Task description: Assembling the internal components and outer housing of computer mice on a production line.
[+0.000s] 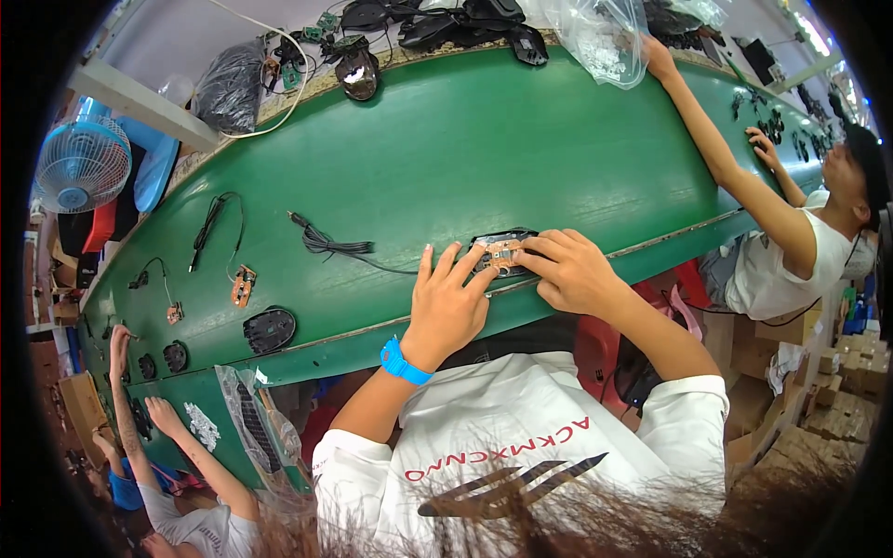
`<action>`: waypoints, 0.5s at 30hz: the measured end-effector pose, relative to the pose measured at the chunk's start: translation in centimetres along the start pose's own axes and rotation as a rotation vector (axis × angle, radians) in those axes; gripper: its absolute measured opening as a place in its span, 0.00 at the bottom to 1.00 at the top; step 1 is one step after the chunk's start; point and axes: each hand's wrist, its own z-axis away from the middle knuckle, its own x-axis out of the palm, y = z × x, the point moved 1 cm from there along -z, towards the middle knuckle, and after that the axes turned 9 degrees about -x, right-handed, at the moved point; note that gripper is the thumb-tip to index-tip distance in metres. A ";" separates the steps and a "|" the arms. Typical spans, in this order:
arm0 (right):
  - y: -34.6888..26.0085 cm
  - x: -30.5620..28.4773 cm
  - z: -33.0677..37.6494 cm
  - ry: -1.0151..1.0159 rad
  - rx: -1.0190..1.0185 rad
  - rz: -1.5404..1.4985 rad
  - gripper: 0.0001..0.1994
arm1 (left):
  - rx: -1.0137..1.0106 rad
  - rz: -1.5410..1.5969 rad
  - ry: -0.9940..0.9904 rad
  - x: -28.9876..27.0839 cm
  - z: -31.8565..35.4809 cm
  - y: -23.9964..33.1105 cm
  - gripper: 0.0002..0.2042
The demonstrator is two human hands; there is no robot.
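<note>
The left grip (449, 312) and right grip (579, 274) touch the circuit board (503, 253) between them; if they pinch, I cannot tell. On the table (446, 149), left of them, lie a cable (337, 246) and black shell (270, 329).

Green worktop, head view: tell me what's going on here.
The person's left hand and right hand are at an orange-brown circuit board over a black mouse shell near the worktop's front edge. Whether the board is fully seated can't be told. A bundled black cable lies to the left, one strand running toward the left hand. Farther left are another circuit board and a mouse shell. At right, a co-worker's hand is at a clear plastic bag.
</note>
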 end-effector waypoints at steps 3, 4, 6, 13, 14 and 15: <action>-0.2 -0.2 0.4 0.019 0.003 -0.028 0.25 | -0.004 -0.014 0.004 0.0 0.0 0.2 0.20; -0.3 -0.2 0.5 0.026 0.008 -0.024 0.25 | -0.005 -0.022 0.003 0.1 0.0 0.3 0.20; -0.4 -0.2 0.8 0.031 0.017 -0.019 0.25 | -0.020 -0.016 0.002 0.3 0.1 0.6 0.20; -0.5 -0.2 0.7 0.093 0.124 -0.154 0.24 | -0.051 -0.016 0.007 0.4 0.0 1.3 0.21; -0.6 -0.2 0.6 0.094 0.122 -0.152 0.24 | -0.048 -0.016 0.010 0.4 -0.1 1.3 0.21; -0.8 -0.2 0.4 0.110 0.121 -0.161 0.24 | -0.045 -0.018 0.014 0.5 -0.1 1.3 0.21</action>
